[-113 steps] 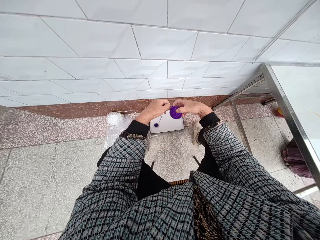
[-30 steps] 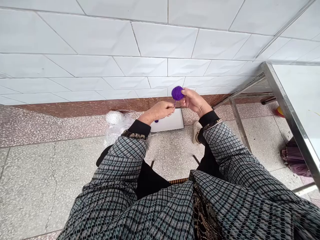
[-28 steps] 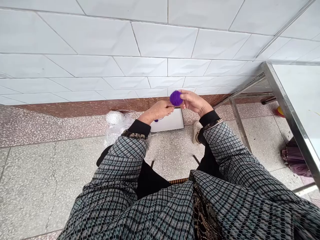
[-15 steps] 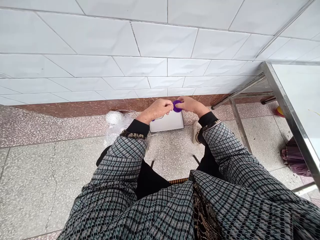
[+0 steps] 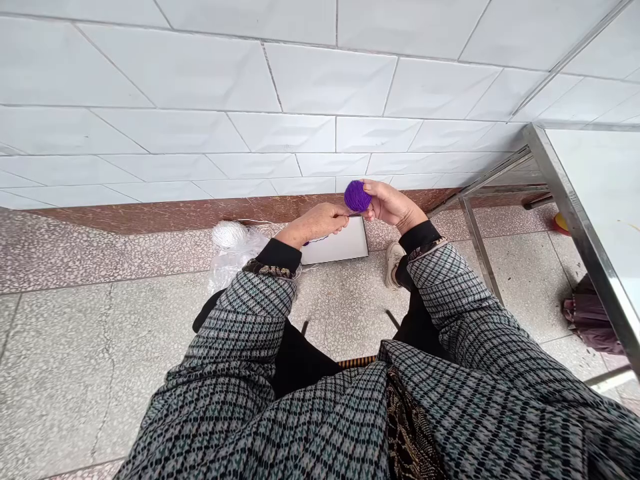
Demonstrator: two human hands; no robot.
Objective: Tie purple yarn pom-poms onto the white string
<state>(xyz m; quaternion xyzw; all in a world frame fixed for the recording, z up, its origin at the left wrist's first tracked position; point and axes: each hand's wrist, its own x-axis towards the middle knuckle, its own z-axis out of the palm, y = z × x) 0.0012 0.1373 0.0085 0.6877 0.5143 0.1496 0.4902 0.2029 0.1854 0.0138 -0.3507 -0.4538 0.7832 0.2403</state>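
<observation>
Between the thumb and fingers of my right hand (image 5: 393,205) is a small ball of purple yarn (image 5: 357,196), held up in front of the wall. Close by on its left, my left hand (image 5: 320,221) is closed, its fingertips pinching the purple yarn strand just below the ball. A stretch of that strand (image 5: 320,239) trails under my left hand over a shallow white box (image 5: 340,245) on the floor. More purple yarn shows at the box's left side, mostly hidden by my left wrist.
White yarn (image 5: 229,235) and a clear plastic bag (image 5: 230,263) lie on the floor to the left. A metal-framed table (image 5: 580,213) stands at the right. The tiled wall (image 5: 310,80) rises directly ahead. A shoe (image 5: 394,263) is right of the box.
The purple yarn ball has risen slightly and turned, showing more of its side. My right hand has shifted under and right of it; my left hand has moved slightly.
</observation>
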